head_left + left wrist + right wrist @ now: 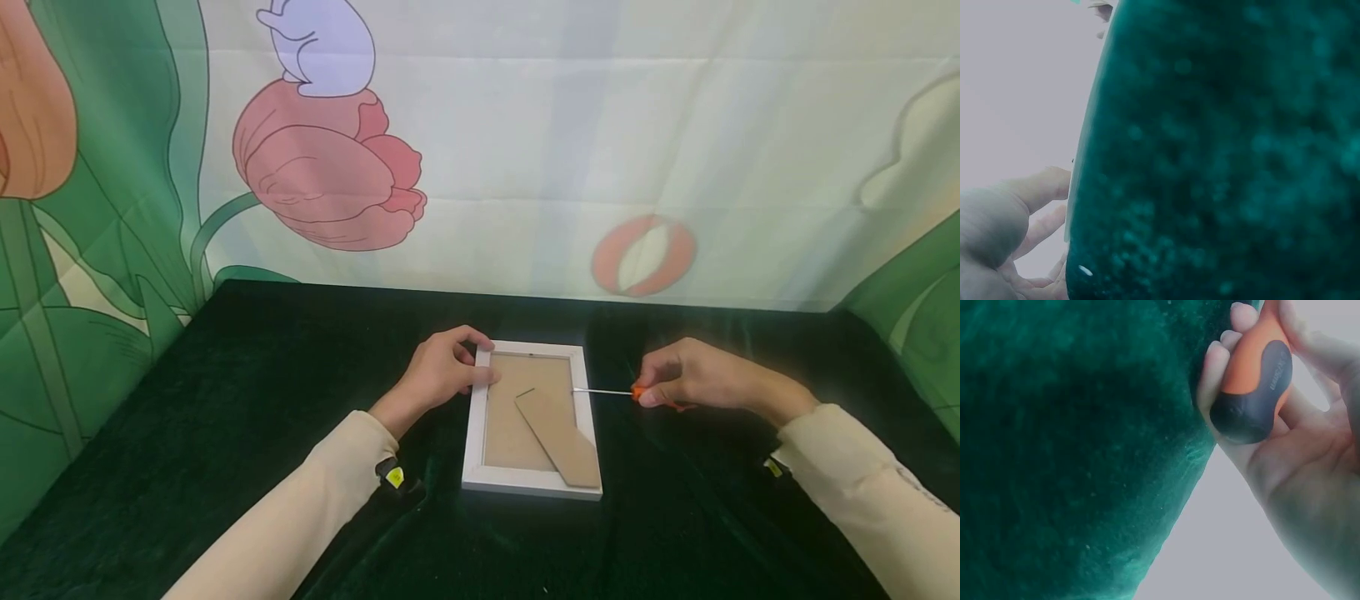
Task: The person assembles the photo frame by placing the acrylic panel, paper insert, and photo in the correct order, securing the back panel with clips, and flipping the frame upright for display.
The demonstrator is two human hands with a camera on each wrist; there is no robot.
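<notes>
A white picture frame [474,433] lies face down on dark green cloth, its brown backing board [504,437] upward. A brown easel leg [562,442] slants across the board, its wide end over the frame's lower right corner. My left hand [435,371] holds the frame at the upper left, thumb on its left side and fingers at the top corner. In my right hand [697,375] is a screwdriver [1250,381] with an orange and black handle. Its thin shaft [607,392] points left across the frame's right side, the tip at the inner edge of the backing board.
Dark green velvety cloth [300,358] covers the table and has soft folds. Behind it hangs a printed curtain [510,167] with flowers and leaves. A dark wrist strap with a yellow tag [394,477] sits at my left sleeve.
</notes>
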